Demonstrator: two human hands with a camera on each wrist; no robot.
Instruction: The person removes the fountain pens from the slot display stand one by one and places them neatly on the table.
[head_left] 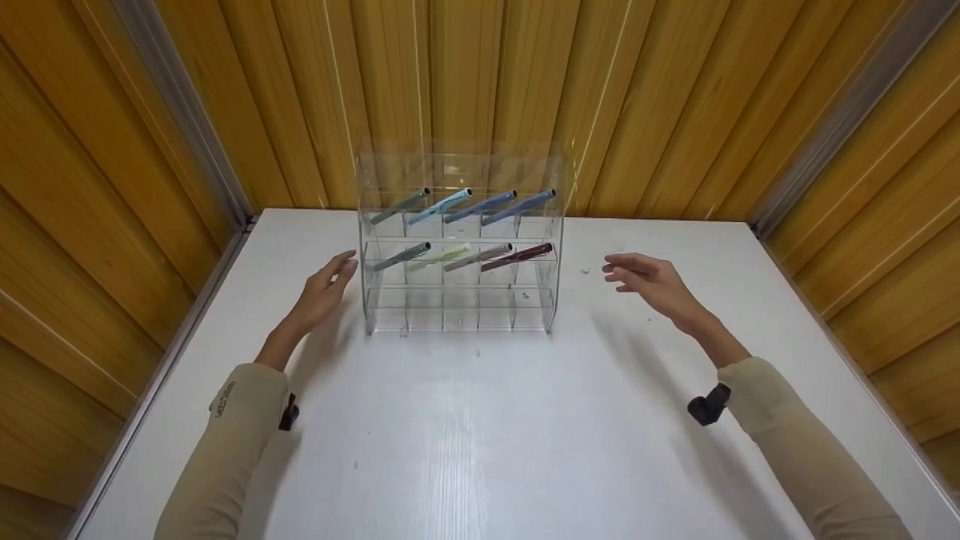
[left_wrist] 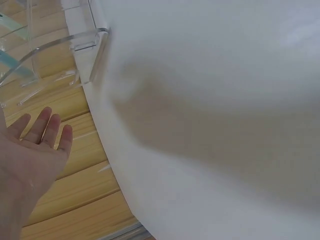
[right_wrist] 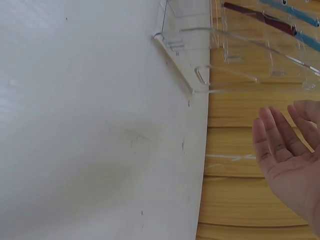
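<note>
A clear acrylic pen rack (head_left: 460,300) stands at the back of the white table. Its top tier holds a dark green pen (head_left: 401,206), a light blue pen (head_left: 440,206) and two blue pens. On the middle tier lie a grey-green pen (head_left: 403,257), a pale green pen (head_left: 440,257), a grey pen (head_left: 478,257) and a dark red pen (head_left: 517,257). The bottom tier carries no pens. My left hand (head_left: 324,289) is beside the rack's left side, fingers relaxed, holding nothing. To the right of the rack, farther from it, my right hand (head_left: 654,283) hovers with loosely extended fingers and nothing in it.
Wood-patterned panels (head_left: 465,75) enclose the table (head_left: 450,435) at the back and both sides, with metal posts at the corners. Small dark specks and marks dot the tabletop. The rack's clear side wall (left_wrist: 55,44) appears close to the left hand.
</note>
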